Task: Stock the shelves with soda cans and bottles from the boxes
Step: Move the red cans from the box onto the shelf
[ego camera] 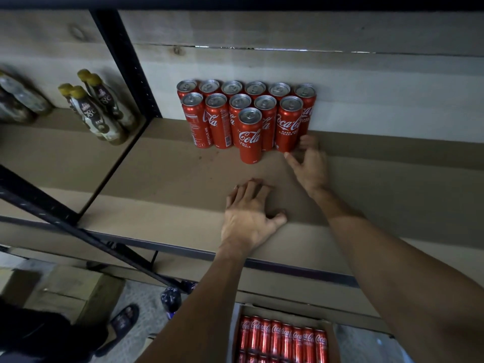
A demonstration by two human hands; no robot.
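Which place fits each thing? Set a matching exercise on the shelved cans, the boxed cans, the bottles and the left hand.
Things: 1 rows of red cola cans; 2 red cola cans in cardboard box; 3 gold-capped brown bottles; 4 left hand.
Places: A below the shelf; B flat on that shelf; C left bay; D against back wall.
Pairs: 1-D; 2-A; 3-C; 4-B.

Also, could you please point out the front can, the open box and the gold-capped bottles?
front can [250,137]: head view, on its red label.
open box [285,316]: head view, on its far cardboard wall.
gold-capped bottles [90,111]: head view, on a front bottle's label.
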